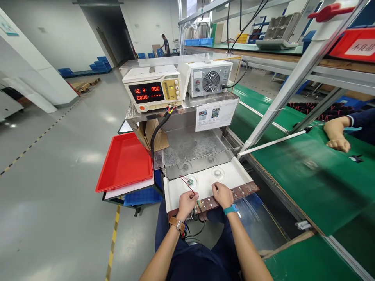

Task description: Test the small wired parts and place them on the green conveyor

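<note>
Green worktop (310, 171): stretches along the right side, where a co-worker's hand (338, 144) rests, loosely closed, beyond a white rail.
Metal stand (190, 144): rises ahead of the seated person, carrying two instruments on its upper level.
Red tray (124, 160): sits to the left of the stand on a cart with a white top.
White panel (205, 177): lies across the front of the stand, two round recesses showing in its surface.
Power supply (152, 89): glows red at upper left of the stand, its display showing 12.3 and 0.00 in the top row; a black cable (154, 136) drops from its front terminals.
Fan-backed unit (210, 79): stands just right of the power supply.
Printed sheet (216, 115): hangs below the fan-backed unit.
Brown strip (244, 190): runs along the panel's near edge, dotted with metal fasteners.
Left hand (186, 205): a brown watch strap at the wrist, fingers pinched closed on the red wire above the strip.
Right hand (223, 196): a teal band at the wrist, fingers curled in at the strip; whether they grip anything cannot be told.
Red wire (185, 181): bends from the small board to the left hand's fingertips.
Round circuit board (190, 181): green, in the panel's left recess.
</note>
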{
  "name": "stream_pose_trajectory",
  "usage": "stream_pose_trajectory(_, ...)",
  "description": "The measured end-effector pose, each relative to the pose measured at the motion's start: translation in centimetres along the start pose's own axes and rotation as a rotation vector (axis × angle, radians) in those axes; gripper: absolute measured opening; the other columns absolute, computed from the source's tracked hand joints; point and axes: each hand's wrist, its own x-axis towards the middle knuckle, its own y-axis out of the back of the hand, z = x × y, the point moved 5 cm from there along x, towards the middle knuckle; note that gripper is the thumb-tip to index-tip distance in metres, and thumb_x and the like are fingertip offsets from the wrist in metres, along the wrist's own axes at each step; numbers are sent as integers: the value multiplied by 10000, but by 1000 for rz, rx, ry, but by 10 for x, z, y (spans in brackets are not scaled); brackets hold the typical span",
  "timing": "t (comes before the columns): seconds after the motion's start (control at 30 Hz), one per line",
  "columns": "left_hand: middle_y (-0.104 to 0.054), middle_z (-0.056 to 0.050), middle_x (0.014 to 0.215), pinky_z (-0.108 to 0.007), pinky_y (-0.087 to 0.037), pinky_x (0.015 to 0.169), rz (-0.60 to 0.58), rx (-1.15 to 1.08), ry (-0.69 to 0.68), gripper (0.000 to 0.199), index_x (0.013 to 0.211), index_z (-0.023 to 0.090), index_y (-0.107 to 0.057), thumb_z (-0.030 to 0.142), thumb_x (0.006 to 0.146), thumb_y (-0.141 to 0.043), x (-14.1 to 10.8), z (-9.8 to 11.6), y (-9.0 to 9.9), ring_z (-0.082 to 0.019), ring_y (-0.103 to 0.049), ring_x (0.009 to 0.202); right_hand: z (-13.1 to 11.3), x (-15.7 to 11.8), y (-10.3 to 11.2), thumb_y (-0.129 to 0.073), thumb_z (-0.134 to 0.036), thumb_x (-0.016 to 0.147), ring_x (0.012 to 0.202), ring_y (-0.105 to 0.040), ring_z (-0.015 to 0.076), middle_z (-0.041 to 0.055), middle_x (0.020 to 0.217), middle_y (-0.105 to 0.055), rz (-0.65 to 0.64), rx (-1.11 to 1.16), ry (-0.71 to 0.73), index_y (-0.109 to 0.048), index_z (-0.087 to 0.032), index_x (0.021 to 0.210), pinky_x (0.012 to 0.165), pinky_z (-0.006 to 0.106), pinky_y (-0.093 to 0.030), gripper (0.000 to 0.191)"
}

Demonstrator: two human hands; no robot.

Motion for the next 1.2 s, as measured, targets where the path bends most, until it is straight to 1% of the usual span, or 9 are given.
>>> stream_pose_trajectory(0.53,-745,-70,752,-307,-476,715,6,3,14,267,802,149,-725,372,764,-581,-1,0,1,-206,-667,719,-1,0,0,-399,-343,977,844,-620,179,57,887,-700,-7,-11,-9,-658,-198,902,639,267,-303,306)
stream_pose_trajectory(0.73,-752,-73,783,-306,-488,729,6,-8,-2,242,801,157,-724,349,765,-581,0,0,1,-212,-679,755,0,1,-1,-405,-344,976,821,-620,176,56,872,-694,2,-13,-7,-656,-207,907,647,262,-310,293)
stream_pose_trajectory(0.97,-750,-64,768,-304,-484,735,20,-11,17,213,795,159,-728,314,750,-589,-1,0,2,-210,-678,754,0,0,-2,-412,-340,970,806,-624,178,54,855,-693,16,-1,-1,-655,-211,897,646,253,-316,284)
stream_pose_trajectory(1.1,-744,-62,758,-298,-475,724,22,0,16,225,792,157,-731,327,751,-589,-1,1,2,-206,-670,736,2,4,-3,-415,-363,963,821,-640,182,35,879,-706,-21,67,-47,-662,-239,910,633,250,-323,282)
stream_pose_trajectory(1.2,-737,-60,744,-295,-470,719,20,1,19,227,784,157,-729,324,750,-580,-1,0,3,-204,-659,720,0,15,-9,-446,-359,945,831,-654,188,25,871,-711,-71,168,-91,-656,-245,969,643,245,-346,240)
